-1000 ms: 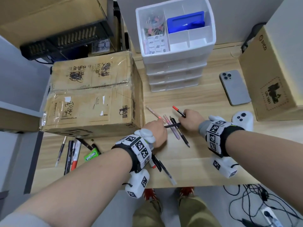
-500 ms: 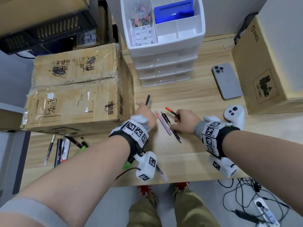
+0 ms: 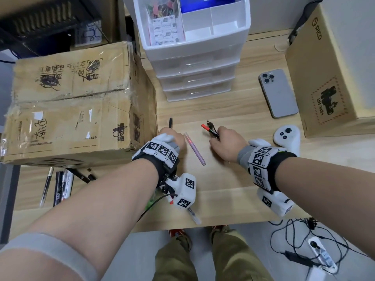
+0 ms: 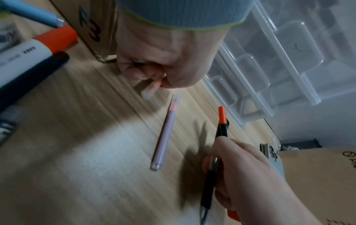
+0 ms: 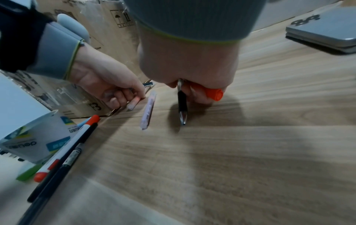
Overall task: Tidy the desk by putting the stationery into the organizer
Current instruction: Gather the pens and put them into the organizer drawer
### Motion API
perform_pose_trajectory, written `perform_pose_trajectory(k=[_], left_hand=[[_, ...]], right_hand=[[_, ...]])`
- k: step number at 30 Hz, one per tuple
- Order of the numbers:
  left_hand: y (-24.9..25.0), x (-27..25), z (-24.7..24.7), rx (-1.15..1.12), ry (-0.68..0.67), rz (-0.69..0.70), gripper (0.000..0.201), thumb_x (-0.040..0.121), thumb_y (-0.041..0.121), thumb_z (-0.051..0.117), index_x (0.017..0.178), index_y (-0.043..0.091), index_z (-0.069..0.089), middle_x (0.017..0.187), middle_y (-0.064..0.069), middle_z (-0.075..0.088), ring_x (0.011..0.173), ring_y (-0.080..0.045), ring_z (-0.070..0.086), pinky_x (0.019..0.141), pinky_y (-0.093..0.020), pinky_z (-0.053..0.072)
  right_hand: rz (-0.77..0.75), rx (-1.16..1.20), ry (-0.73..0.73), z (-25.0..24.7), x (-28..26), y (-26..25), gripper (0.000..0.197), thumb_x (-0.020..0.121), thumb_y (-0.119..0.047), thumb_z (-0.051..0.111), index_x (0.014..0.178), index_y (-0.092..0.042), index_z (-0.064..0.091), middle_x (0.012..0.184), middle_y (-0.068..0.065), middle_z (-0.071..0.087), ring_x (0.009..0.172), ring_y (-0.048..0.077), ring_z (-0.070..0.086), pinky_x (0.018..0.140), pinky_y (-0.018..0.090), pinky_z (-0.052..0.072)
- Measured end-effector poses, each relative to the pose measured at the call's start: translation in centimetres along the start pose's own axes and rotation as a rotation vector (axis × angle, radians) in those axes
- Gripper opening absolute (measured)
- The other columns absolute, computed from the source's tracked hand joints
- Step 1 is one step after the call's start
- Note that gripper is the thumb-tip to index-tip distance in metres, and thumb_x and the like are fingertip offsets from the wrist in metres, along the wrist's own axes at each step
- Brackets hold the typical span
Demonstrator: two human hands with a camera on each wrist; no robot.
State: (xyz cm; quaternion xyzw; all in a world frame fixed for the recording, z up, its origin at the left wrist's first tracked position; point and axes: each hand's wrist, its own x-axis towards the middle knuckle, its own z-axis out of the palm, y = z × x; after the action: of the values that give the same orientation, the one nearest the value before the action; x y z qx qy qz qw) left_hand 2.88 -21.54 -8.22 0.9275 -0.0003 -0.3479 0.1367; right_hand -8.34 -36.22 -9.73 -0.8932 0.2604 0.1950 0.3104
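A white drawer organizer [image 3: 194, 47] stands at the back of the wooden desk [image 3: 223, 191]. My left hand [image 3: 174, 136] grips pens in a fist; a black pen end [image 3: 170, 123] sticks out ahead of it, and a clear-capped pink pen [image 4: 152, 89] pokes out below the fingers. My right hand [image 3: 221, 138] grips a red-capped pen [image 3: 205, 127] together with a black pen [image 5: 182, 103], tips down near the desk. Between the hands a pale pink pen [image 3: 194, 149] lies loose on the wood.
A big cardboard box [image 3: 77, 102] fills the left side. A phone [image 3: 278, 94], a white controller [image 3: 287, 136] and a brown carton [image 3: 328, 74] sit on the right. More pens [image 3: 60, 185] lie at the front left. The desk's front edge is close behind my wrists.
My right hand has closed round the red-capped and black pens and lifted them off the desk. The left hand has taken up pens and shifted left. Only the pale pink pen stays between the hands.
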Motion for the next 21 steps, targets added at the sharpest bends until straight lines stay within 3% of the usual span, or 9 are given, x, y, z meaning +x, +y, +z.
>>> perform_pose_trajectory(k=[3, 5, 7, 9, 10, 12, 15, 18, 21], left_hand=[[0.1, -0.4, -0.4, -0.028, -0.018, -0.001, 0.040, 0.101, 0.023, 0.045, 0.128, -0.002, 0.060, 0.124, -0.020, 0.063, 0.115, -0.036, 0.060, 0.077, -0.030, 0.036], [0.4, -0.7, -0.4, -0.074, -0.025, -0.010, 0.040, 0.102, 0.026, 0.041, 0.124, -0.001, 0.062, 0.101, -0.014, 0.060, 0.095, -0.032, 0.054, 0.077, -0.029, 0.035], [0.7, -1.1, -0.6, -0.125, -0.011, -0.051, 0.035, 0.103, 0.027, 0.039, 0.106, 0.001, 0.063, 0.078, -0.007, 0.050, 0.087, -0.027, 0.049, 0.078, -0.031, 0.040], [1.0, -1.6, -0.6, -0.212, -0.023, -0.103, 0.037, 0.103, 0.026, 0.037, 0.079, 0.002, 0.050, 0.075, -0.006, 0.048, 0.086, -0.030, 0.056, 0.087, -0.035, 0.051], [0.9, -1.7, -0.6, -0.243, -0.041, -0.103, 0.037, 0.104, 0.024, 0.036, 0.074, 0.005, 0.044, 0.080, -0.009, 0.053, 0.090, -0.032, 0.060, 0.091, -0.041, 0.054], [0.6, -2.0, -0.5, -0.272, -0.065, -0.082, 0.032, 0.103, 0.023, 0.037, 0.079, 0.004, 0.046, 0.092, -0.015, 0.061, 0.095, -0.038, 0.066, 0.088, -0.047, 0.057], [-0.4, -2.9, -0.5, -0.238, -0.081, -0.019, 0.025, 0.102, 0.029, 0.038, 0.098, 0.005, 0.045, 0.086, -0.013, 0.056, 0.088, -0.040, 0.068, 0.080, -0.047, 0.060], [-1.1, -3.5, -0.3, -0.183, -0.056, 0.065, 0.028, 0.101, 0.035, 0.040, 0.097, 0.008, 0.046, 0.086, -0.013, 0.058, 0.085, -0.039, 0.067, 0.081, -0.047, 0.058], [-1.7, -4.0, -0.4, -0.193, -0.087, 0.091, 0.026, 0.100, 0.033, 0.040, 0.100, 0.007, 0.047, 0.091, -0.014, 0.058, 0.081, -0.039, 0.066, 0.062, -0.039, 0.058]], right_hand=[[0.012, 0.052, -0.011, -0.2, 0.3, -0.5, 0.018, 0.091, -0.029, 0.047, 0.095, -0.011, 0.046, 0.085, 0.006, 0.055, 0.080, 0.033, 0.055, 0.065, 0.034, 0.039], [0.018, 0.103, -0.023, -0.1, 0.5, -0.9, 0.015, 0.090, -0.026, 0.047, 0.096, -0.012, 0.045, 0.084, 0.006, 0.055, 0.080, 0.033, 0.055, 0.065, 0.035, 0.040], [0.010, 0.141, -0.032, 0.2, 0.7, -1.7, 0.014, 0.090, -0.024, 0.046, 0.098, -0.012, 0.044, 0.088, 0.008, 0.057, 0.083, 0.034, 0.056, 0.068, 0.035, 0.040], [-0.001, 0.154, -0.049, 0.6, 0.9, -2.5, 0.013, 0.091, -0.022, 0.045, 0.099, -0.013, 0.043, 0.089, 0.008, 0.056, 0.084, 0.034, 0.055, 0.068, 0.035, 0.039], [-0.005, 0.158, -0.060, 0.9, 1.0, -3.0, 0.012, 0.091, -0.021, 0.045, 0.100, -0.013, 0.043, 0.089, 0.008, 0.056, 0.083, 0.033, 0.055, 0.068, 0.035, 0.039], [0.000, 0.156, -0.078, 1.4, 1.1, -3.8, 0.014, 0.092, -0.020, 0.045, 0.104, -0.012, 0.043, 0.091, 0.008, 0.057, 0.084, 0.033, 0.056, 0.067, 0.035, 0.041], [0.018, 0.128, -0.060, 2.3, 1.0, -4.6, 0.028, 0.091, -0.034, 0.053, 0.107, -0.012, 0.047, 0.095, 0.008, 0.062, 0.086, 0.031, 0.060, 0.072, 0.036, 0.047], [0.036, 0.060, -0.047, 3.1, 0.7, -4.8, 0.039, 0.085, -0.045, 0.061, 0.105, -0.013, 0.050, 0.092, 0.007, 0.067, 0.082, 0.027, 0.064, 0.070, 0.034, 0.051], [0.049, -0.025, -0.041, 3.3, 0.3, -5.2, 0.029, 0.088, -0.034, 0.059, 0.105, -0.011, 0.055, 0.098, 0.010, 0.065, 0.082, 0.029, 0.059, 0.068, 0.031, 0.047]])
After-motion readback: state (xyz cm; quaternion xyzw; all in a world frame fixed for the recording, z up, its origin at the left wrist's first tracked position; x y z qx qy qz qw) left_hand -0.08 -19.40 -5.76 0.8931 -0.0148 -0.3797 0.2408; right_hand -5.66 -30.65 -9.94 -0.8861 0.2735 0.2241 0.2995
